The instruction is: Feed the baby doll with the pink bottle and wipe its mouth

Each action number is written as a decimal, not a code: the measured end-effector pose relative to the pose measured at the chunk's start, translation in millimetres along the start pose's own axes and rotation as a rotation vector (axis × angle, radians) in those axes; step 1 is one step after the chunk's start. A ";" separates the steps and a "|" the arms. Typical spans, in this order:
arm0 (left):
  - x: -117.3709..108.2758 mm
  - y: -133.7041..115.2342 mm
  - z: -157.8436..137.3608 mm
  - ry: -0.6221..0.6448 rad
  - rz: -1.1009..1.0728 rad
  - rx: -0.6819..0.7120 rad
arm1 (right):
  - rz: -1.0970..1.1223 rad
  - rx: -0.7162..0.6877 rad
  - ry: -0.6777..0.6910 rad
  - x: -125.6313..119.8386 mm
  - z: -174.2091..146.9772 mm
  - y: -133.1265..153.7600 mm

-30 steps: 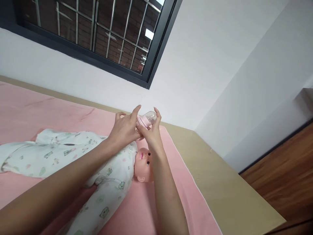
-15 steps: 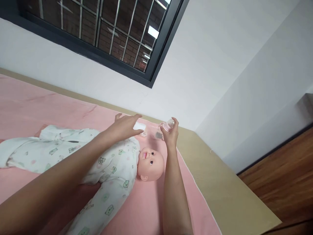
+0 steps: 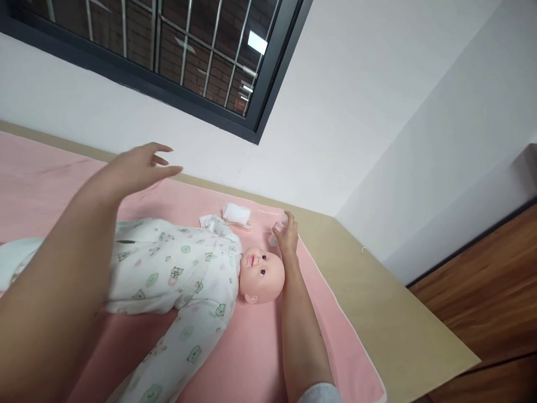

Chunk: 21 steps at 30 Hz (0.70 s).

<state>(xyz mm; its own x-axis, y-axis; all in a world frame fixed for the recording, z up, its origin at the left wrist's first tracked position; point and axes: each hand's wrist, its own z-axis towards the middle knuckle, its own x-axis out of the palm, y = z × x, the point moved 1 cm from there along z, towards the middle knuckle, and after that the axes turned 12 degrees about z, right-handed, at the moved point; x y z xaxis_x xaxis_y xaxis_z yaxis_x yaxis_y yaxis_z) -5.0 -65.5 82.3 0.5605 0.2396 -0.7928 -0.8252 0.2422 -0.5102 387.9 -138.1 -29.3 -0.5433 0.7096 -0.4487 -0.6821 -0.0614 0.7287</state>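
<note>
A baby doll [image 3: 172,274] in a white sleepsuit with a green bear print lies on its back, its bald head [image 3: 262,277] pointing right. Beyond the head, near the mat's far right corner, my right hand [image 3: 288,238] is closed round a small clear bottle [image 3: 280,224]. Fingers cover much of that bottle. My left hand [image 3: 138,168] is raised above the far side of the doll, fingers apart, with nothing in it. A white pack in clear wrapping [image 3: 237,215] rests on the mat by the doll's far sleeve.
Under the doll is a pink mat [image 3: 247,347] on a pale wooden tabletop [image 3: 377,313]. A white wall [image 3: 293,157] with a dark-framed barred window [image 3: 251,126] rises behind. Wooden panelling [image 3: 495,291] stands at the right.
My left hand has moved left, away from the white pack, which now shows fully. My right hand has lowered the bottle slightly towards the mat. The view has shifted a little.
</note>
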 end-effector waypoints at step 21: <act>2.4 8.8 4.3 0.078 0.050 -0.021 | -0.023 0.012 -0.068 1.6 -3.1 1.3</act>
<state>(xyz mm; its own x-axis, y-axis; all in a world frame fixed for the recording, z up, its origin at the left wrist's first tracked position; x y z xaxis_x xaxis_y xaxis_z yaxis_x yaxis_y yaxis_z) -10.6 -58.7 77.3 0.5120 0.1769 -0.8406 -0.8538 0.2119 -0.4755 384.6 -139.2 -30.6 -0.4924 0.7570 -0.4296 -0.6877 -0.0359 0.7251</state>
